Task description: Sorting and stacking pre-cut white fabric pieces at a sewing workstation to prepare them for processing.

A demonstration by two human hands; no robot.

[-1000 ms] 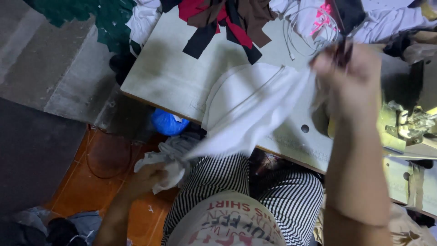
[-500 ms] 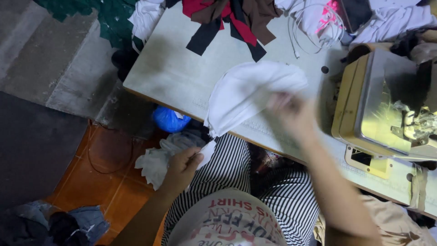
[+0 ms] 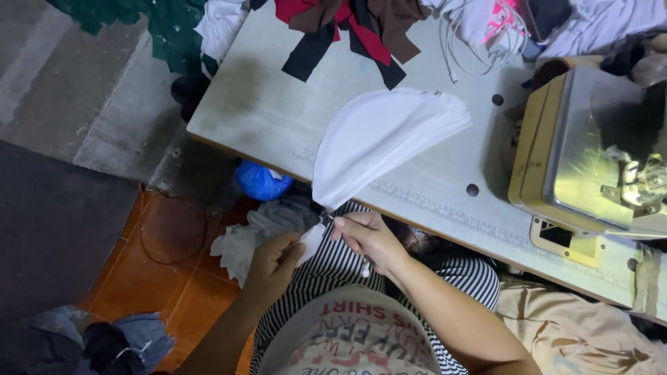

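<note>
White fabric piece (image 3: pixel 379 135) lies on worktop (image 3: pixel 278 104), lower tip hanging over the edge. Left hand (image 3: pixel 272 260) and right hand (image 3: pixel 367 236) both pinch that tip. I judge trimming in hand; next calls for steady tension.

You're seated in a sewing workshop: a sewing machine (image 3: pixel 604 160) is set into your bench (image 3: pixel 278 104), cut fabric pieces (image 3: pixel 347 28) are piled on it, and scraps (image 3: pixel 257 229) lie on the floor.

No packages or screens, small white label strip (image 3: pixel 310 240) pinched between both hands
</note>
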